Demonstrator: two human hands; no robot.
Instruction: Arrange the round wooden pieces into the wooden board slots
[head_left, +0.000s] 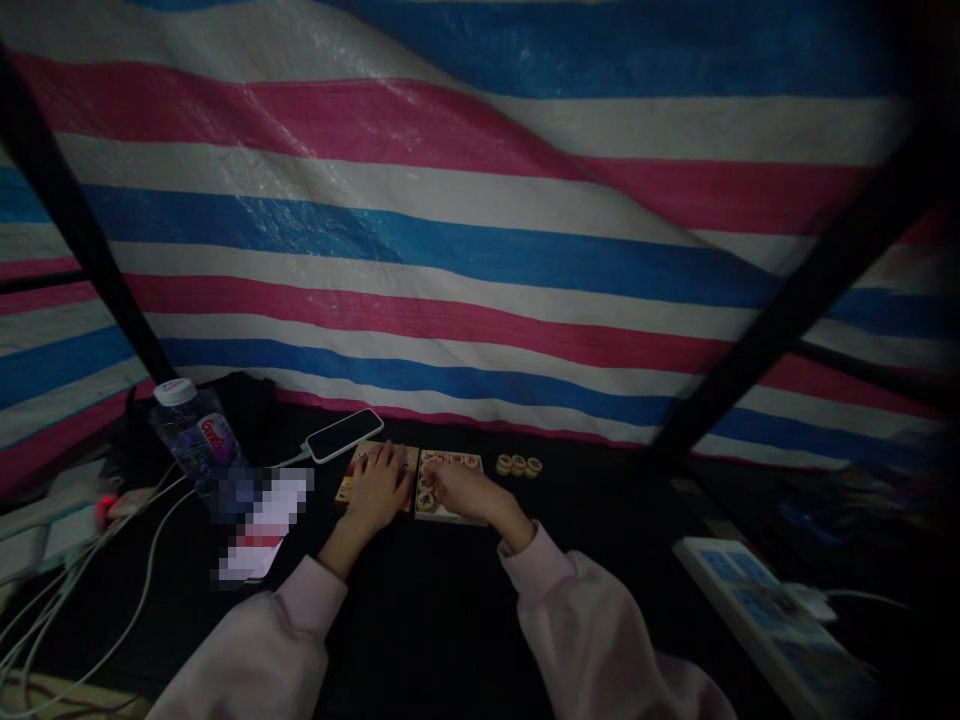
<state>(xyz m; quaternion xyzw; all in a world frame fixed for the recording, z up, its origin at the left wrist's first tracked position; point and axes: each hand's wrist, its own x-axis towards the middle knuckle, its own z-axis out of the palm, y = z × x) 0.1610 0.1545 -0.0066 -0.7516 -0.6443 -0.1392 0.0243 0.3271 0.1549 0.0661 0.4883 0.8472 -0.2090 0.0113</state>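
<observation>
My left hand [382, 486] lies flat with its fingers spread on a printed cardboard box lid [346, 490]. Beside it, to the right, is an open box [463, 518] holding round wooden Chinese chess pieces [427, 499] marked with characters; a row along its far side has red markings. Over this box reaches my right hand [459, 490], its fingers curled together at the box's left side. Whatever may be between those fingertips is hidden. Short stacks of more chess pieces [518, 465] stand on the black table just right of the box.
A white-edged phone [345, 436] on a cable lies behind the lid. Left are another phone [262, 530], partly pixelated, a clear bottle [196, 435] and power strips with white cables [97, 545]. A blue-and-white box [772, 620] lies right. Striped sheeting [480, 250] hangs behind.
</observation>
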